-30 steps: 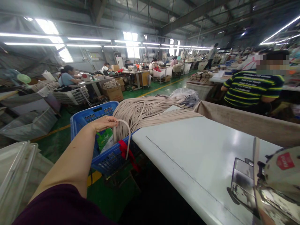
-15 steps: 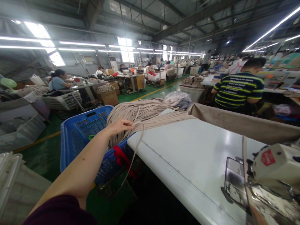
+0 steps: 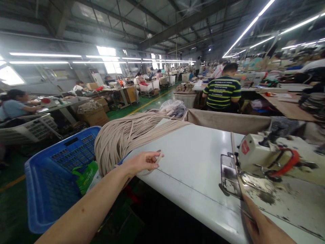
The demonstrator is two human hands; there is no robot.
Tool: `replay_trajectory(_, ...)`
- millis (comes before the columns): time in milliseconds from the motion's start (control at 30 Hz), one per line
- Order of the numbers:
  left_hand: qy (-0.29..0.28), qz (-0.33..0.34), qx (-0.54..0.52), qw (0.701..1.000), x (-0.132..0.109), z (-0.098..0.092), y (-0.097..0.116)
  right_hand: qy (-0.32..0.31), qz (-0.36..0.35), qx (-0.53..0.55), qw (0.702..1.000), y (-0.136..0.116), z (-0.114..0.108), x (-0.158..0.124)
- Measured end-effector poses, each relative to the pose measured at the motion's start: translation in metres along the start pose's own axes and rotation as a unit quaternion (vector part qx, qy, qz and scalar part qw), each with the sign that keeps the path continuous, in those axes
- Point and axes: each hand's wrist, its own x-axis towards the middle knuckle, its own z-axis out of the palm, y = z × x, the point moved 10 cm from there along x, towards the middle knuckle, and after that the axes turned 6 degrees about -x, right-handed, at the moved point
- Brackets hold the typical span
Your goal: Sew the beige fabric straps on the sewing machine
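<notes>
The left hand (image 3: 146, 161) has brought the beige strip (image 3: 159, 157) over the white tabletop (image 3: 193, 159).

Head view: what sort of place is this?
Most likely a sewing factory floor: a sewing machine on the near white table, a heap of beige strips, and people at workstations beyond.

The left hand (image 3: 146, 162) pinches a beige strip (image 3: 159, 157) between thumb and fingers, over the edge of a pale tabletop (image 3: 198, 152). Beyond and left of those fingers lies a thick bundle of similar strips (image 3: 115, 139); farther left stands a blue basket (image 3: 38, 189) with a green bag (image 3: 87, 178) inside. Well right of the fingers sits a sewing machine (image 3: 254, 152), the right hand (image 3: 266, 227) on its near side, hold unclear. Far beyond the fingers, a person in a striped shirt (image 3: 223, 91) faces away.
</notes>
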Motion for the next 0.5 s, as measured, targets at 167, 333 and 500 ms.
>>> replay_trajectory(167,-0.052,-0.006,-0.059,0.997,0.008,0.042,-0.01,-0.039,0.034,0.006,0.999,-0.003,-0.001,-0.005)
replay_trajectory(333,-0.048,-0.03,-0.086,0.995,0.012,0.049,-0.012,-0.018,0.037,0.008,0.999,-0.001,0.001,-0.007)
replay_trajectory(500,-0.045,-0.04,-0.089,0.994,0.015,0.046,-0.012,-0.022,0.036,0.026,0.999,-0.003,-0.002,-0.006)
